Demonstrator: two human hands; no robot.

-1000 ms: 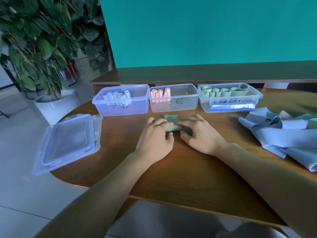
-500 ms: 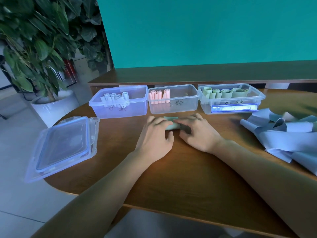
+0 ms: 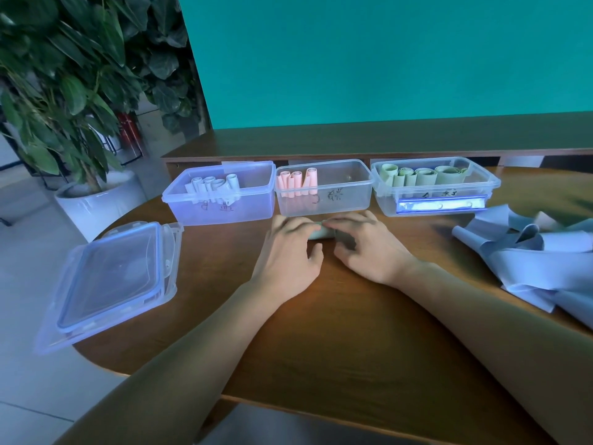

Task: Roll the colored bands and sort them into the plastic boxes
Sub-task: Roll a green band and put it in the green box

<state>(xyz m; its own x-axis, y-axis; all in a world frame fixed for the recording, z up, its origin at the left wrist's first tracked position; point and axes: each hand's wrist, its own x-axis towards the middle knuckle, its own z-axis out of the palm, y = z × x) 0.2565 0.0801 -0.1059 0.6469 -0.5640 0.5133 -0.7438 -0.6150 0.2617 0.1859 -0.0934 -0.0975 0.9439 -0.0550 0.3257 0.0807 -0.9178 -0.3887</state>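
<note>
Right then, my left hand (image 3: 286,252) and my right hand (image 3: 369,248) lay side by side on the table (image 3: 337,348), and both had their fingers curled over a little green band (image 3: 322,233). Only a small bit of the band showed between my fingers, so I could not tell how tight the roll was. It sat just in front of the middle box (image 3: 324,187), which held pink rolls (image 3: 297,183). The left box (image 3: 221,197) held white rolls, and the right box (image 3: 433,184) held green rolls (image 3: 420,176). I think I was near the end of rolling this band. Next, I would need to keep it pinched so it could not spring open, then lift it to the right box. More loose bands (image 3: 529,258) waited far right. A lid (image 3: 112,284) lay at the near left.
</note>
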